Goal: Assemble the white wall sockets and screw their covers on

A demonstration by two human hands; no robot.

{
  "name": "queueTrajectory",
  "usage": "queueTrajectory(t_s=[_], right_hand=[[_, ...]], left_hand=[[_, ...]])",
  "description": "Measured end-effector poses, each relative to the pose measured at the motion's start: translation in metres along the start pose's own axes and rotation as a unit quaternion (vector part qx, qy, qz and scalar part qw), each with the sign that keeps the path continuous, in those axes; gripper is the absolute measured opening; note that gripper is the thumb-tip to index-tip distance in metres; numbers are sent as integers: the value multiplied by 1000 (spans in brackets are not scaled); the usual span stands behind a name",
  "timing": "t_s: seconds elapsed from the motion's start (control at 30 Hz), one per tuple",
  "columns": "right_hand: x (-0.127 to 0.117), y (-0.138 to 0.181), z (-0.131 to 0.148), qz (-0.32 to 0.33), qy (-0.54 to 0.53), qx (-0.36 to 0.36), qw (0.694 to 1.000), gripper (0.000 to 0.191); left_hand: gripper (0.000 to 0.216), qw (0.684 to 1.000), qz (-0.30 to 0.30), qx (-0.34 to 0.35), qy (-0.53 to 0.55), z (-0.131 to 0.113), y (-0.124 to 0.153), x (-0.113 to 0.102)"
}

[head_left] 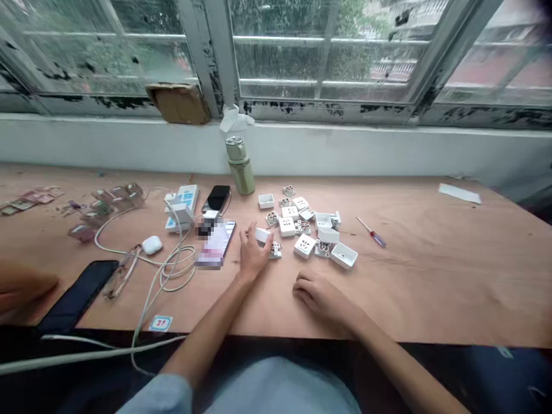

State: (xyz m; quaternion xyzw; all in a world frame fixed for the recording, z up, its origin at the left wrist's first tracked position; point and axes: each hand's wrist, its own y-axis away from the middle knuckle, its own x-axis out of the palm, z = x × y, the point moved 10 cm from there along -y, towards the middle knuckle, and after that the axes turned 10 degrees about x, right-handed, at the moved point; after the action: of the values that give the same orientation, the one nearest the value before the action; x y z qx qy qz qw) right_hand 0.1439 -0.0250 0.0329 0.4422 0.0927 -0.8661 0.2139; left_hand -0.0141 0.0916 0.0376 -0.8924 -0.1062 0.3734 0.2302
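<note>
My left hand (253, 253) rests on the wooden table (431, 276) with its fingers closed round a small white socket part (261, 234). Beside it lies another socket piece (276, 250). My right hand (321, 296) lies flat-ish on the table with fingers curled loosely, holding nothing, just below a pile of white socket faceplates and back boxes (308, 224). An open white box (344, 255) sits nearest to it.
A red-handled screwdriver (371, 232) lies right of the pile. A green flask (239, 165) stands by the wall. Phones (215, 242), white cables (168, 270), an earbud case (152, 245) and a dark phone (77, 296) lie left. Another person's hand (21, 287) shows at far left.
</note>
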Motion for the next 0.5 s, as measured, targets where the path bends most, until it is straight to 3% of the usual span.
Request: queueTrajectory(t_s=[0.27, 0.5], right_hand=[[-6, -26, -6, -93, 145, -12, 985, 22], [2, -76, 16, -140, 375, -119, 908, 16]], left_hand=[[51, 998, -59, -27, 6, 13, 0, -21], [47, 997, -69, -22, 17, 19, -1, -26]])
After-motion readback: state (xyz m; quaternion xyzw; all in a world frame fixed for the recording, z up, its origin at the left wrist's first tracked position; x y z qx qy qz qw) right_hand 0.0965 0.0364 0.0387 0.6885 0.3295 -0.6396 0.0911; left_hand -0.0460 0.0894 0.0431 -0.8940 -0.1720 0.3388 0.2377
